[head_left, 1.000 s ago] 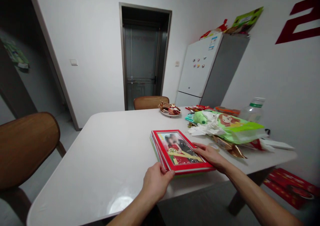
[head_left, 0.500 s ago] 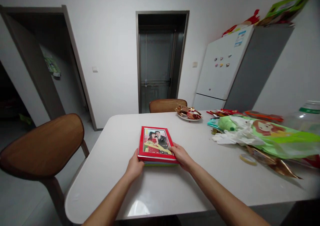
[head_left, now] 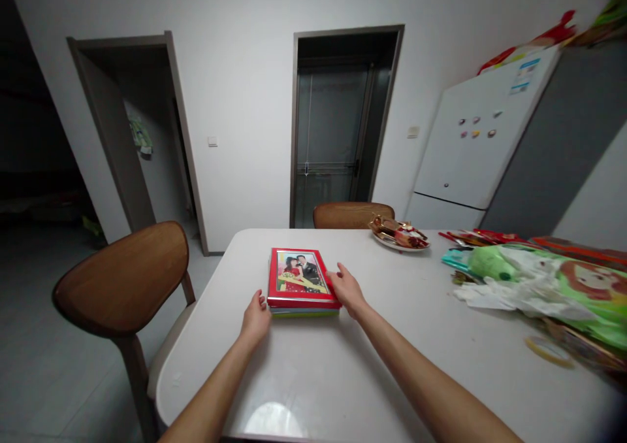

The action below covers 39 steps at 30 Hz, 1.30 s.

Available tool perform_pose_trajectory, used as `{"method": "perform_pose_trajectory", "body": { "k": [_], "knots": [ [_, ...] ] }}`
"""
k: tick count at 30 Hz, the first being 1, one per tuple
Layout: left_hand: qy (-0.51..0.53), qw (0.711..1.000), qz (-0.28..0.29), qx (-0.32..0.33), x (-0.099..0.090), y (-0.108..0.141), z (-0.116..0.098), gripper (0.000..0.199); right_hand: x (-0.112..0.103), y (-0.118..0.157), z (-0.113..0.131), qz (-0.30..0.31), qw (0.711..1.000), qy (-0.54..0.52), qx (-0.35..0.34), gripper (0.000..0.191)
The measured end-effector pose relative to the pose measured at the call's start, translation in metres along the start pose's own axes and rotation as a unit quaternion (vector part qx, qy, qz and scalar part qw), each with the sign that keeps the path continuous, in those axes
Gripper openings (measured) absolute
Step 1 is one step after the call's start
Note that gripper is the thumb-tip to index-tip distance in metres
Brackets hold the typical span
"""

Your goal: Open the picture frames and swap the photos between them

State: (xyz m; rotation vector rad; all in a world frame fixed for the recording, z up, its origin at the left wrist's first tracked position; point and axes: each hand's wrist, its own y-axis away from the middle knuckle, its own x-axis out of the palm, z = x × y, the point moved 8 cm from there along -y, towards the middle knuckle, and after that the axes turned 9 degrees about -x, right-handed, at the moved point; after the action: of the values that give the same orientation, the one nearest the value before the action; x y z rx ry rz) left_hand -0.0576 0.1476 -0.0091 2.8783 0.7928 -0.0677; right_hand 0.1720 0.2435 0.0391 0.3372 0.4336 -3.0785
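A red picture frame (head_left: 302,298) with a photo of two people lies face up on the white table (head_left: 313,371). Beneath its near edge show layers of pale blue and green (head_left: 306,313); I cannot tell what they are. My left hand (head_left: 255,317) is open at the frame's near left corner, fingers slightly raised, with a small gap or light contact that I cannot settle. On the other side my right hand (head_left: 349,291) is open, its thumb at the right edge of the frame and its fingers stretched forward.
A plate of wrapped snacks (head_left: 399,234) stands toward the back right. Farther right lie a green bag (head_left: 582,289), crumpled white tissues (head_left: 519,293) and a tape roll (head_left: 548,351). Brown chairs (head_left: 127,279) stand at the left and at the far edge. Behind is a white fridge (head_left: 470,155).
Both hands have loosened from the picture frame: the left drew off its corner and the right unwrapped its fingers. The view has turned left.
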Motion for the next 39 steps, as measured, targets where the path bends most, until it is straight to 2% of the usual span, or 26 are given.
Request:
{"method": "perform_pose_trajectory", "body": {
  "k": [2, 3, 4, 6, 7, 9, 11, 14, 19, 21, 23, 24, 25, 27, 30, 33, 36, 39],
  "knots": [
    [0.024, 0.999, -0.028, 0.017, -0.011, 0.009, -0.015, 0.059, -0.002, 0.01, 0.018, -0.016, 0.998, 0.008, -0.055, 0.062],
    [0.036, 0.998, -0.035, 0.032, -0.014, 0.016, -0.027, 0.06, 0.002, 0.018, 0.033, -0.001, 0.996, -0.006, -0.093, 0.065],
    [0.049, 0.997, -0.032, 0.048, -0.014, 0.026, -0.04, 0.062, 0.01, 0.029, 0.049, 0.031, 0.99, -0.035, -0.134, 0.066],
    [0.07, 0.995, 0.005, 0.077, -0.006, 0.049, -0.069, 0.066, 0.033, 0.055, 0.08, 0.129, 0.969, -0.138, -0.162, 0.071],
    [0.089, 0.991, 0.034, 0.094, 0.0, 0.061, -0.083, 0.069, 0.041, 0.068, 0.095, 0.161, 0.954, -0.198, -0.16, 0.074],
    [0.189, 0.954, 0.187, 0.139, 0.022, 0.09, -0.113, 0.08, 0.05, 0.087, 0.118, 0.184, 0.924, -0.298, -0.153, 0.078],
    [0.241, 0.928, 0.249, 0.137, 0.03, 0.108, -0.126, 0.086, 0.054, 0.098, 0.131, 0.19, 0.904, -0.357, -0.139, 0.079],
    [0.258, 0.919, 0.268, 0.127, 0.028, 0.119, -0.126, 0.088, 0.058, 0.107, 0.134, 0.208, 0.893, -0.382, -0.115, 0.079],
    [0.253, 0.924, 0.255, 0.127, 0.023, 0.118, -0.114, 0.083, 0.061, 0.111, 0.124, 0.212, 0.892, -0.388, -0.097, 0.075],
    [0.263, 0.932, 0.231, 0.089, 0.02, 0.111, -0.104, 0.075, 0.061, 0.107, 0.112, 0.184, 0.904, -0.379, -0.077, 0.06],
    [0.276, 0.94, 0.198, 0.036, 0.016, 0.1, -0.09, 0.054, 0.057, 0.099, 0.093, 0.131, 0.923, -0.361, -0.031, 0.031],
    [0.279, 0.943, 0.183, 0.012, 0.013, 0.095, -0.083, 0.043, 0.056, 0.096, 0.083, 0.106, 0.929, -0.355, -0.002, 0.026],
    [0.279, 0.945, 0.173, -0.006, 0.01, 0.091, -0.078, 0.039, 0.055, 0.093, 0.075, 0.094, 0.93, -0.354, 0.027, 0.032],
    [0.272, 0.947, 0.168, -0.024, 0.008, 0.085, -0.073, 0.048, 0.06, 0.092, 0.067, 0.117, 0.92, -0.367, 0.072, 0.046],
    [0.256, 0.948, 0.186, -0.043, 0.013, 0.084, -0.075, 0.06, 0.074, 0.098, 0.077, 0.212, 0.89, -0.391, 0.101, 0.055],
    [0.234, 0.945, 0.219, -0.064, 0.025, 0.089, -0.084, 0.065, 0.084, 0.103, 0.091, 0.261, 0.878, -0.386, 0.112, 0.059],
    [0.222, 0.943, 0.232, -0.083, 0.033, 0.09, -0.086, 0.066, 0.09, 0.102, 0.095, 0.264, 0.894, -0.345, 0.108, 0.059],
    [0.216, 0.946, 0.219, -0.103, 0.031, 0.085, -0.073, 0.065, 0.086, 0.087, 0.083, 0.225, 0.949, -0.215, 0.042, 0.056]
  ]
}}
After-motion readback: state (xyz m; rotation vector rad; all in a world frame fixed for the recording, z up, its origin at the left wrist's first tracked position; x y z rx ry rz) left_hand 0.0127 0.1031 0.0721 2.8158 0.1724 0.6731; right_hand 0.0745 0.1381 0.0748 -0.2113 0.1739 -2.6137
